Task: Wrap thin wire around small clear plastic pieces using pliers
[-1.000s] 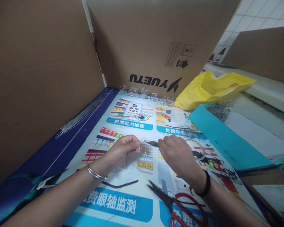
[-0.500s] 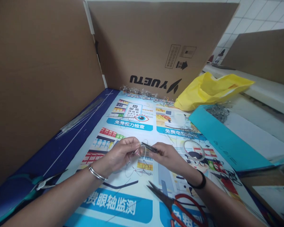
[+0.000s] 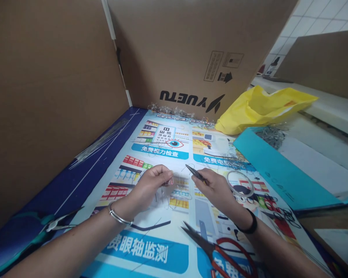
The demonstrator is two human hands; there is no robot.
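Thumb and fingers of my left hand (image 3: 155,183) pinch a small bent-wire piece (image 3: 169,180) with a reddish part on it; thin wire ends stick out below. My right hand (image 3: 213,189) is closed around dark-tipped pliers (image 3: 196,173). Their jaws point up and left, a short way right of the wire piece and apart from it. Most of the pliers' handles are hidden in my palm. Under both hands lies a printed poster sheet (image 3: 188,208). Red-handled scissors (image 3: 211,247) rest on it nearer to me, blades pointing up-left.
Straight wires (image 3: 100,144) lie at the left. Teal-handled cutters (image 3: 43,227) sit by my left forearm. A tape ring (image 3: 240,183), black loops (image 3: 281,210), a turquoise box (image 3: 284,170) and a yellow bag (image 3: 263,108) are at the right. Cardboard (image 3: 179,50) stands behind tangled wire pieces (image 3: 176,111).
The pliers in my right hand have moved right, away from the wire piece. My left hand still pinches the piece, which has turned. The view has shifted slightly.
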